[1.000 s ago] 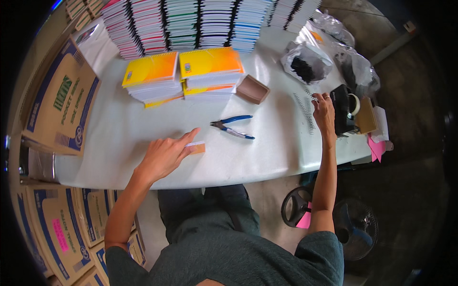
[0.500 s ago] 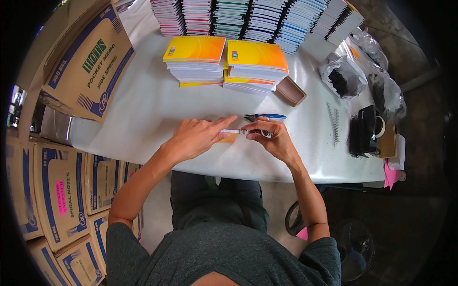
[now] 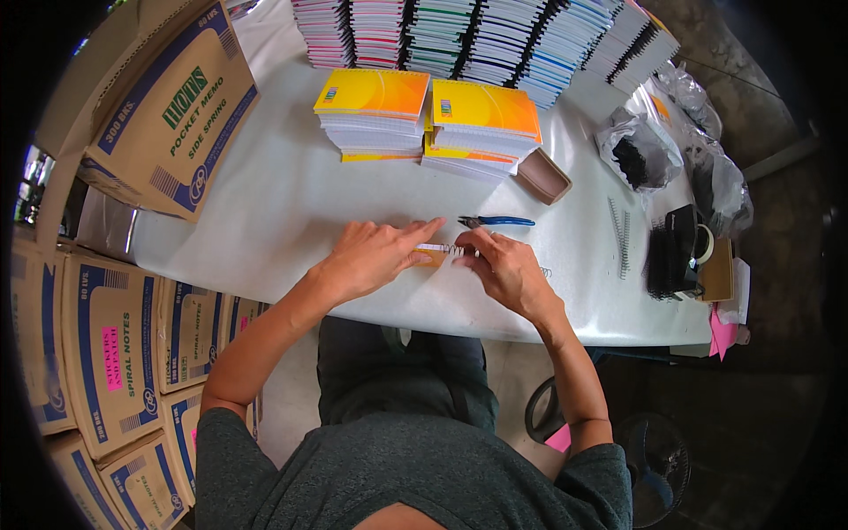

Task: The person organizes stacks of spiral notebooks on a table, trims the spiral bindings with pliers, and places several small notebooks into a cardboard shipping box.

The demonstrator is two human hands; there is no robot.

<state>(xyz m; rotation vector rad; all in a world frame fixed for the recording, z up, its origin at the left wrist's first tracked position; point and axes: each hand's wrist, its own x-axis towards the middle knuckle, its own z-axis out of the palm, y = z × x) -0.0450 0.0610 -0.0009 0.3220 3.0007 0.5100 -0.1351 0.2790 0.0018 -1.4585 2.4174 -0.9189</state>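
Note:
My left hand point(image 3: 371, 258) is closed over a small memo pad point(image 3: 435, 260), thumb and fingers pressing it; most of the pad is hidden, with an orange cover corner and white page edge showing. At that edge, my right hand point(image 3: 512, 272) pinches a thin wire spiral point(image 3: 449, 250), which lines up with the pad's side. Loops past the right hand point(image 3: 546, 272) look like the spiral's other end. Just beyond the hands lie blue-handled cutting pliers point(image 3: 505, 221). How far the wire has threaded into the page holes I cannot tell.
Two stacks of yellow-orange memo pads point(image 3: 371, 93) stand ahead, beside a brown open box point(image 3: 543, 177). Rows of bound notebooks point(image 3: 437, 40) line the back. At right are loose spirals point(image 3: 620, 238), plastic bags point(image 3: 640, 150) and a tape dispenser point(image 3: 685, 243). Cartons point(image 3: 181, 115) stand left.
The right hand has moved slightly left along the spiral, nearer the left hand. The pliers show more fully, and loops of wire appear past the right hand. The whole view has shifted slightly.

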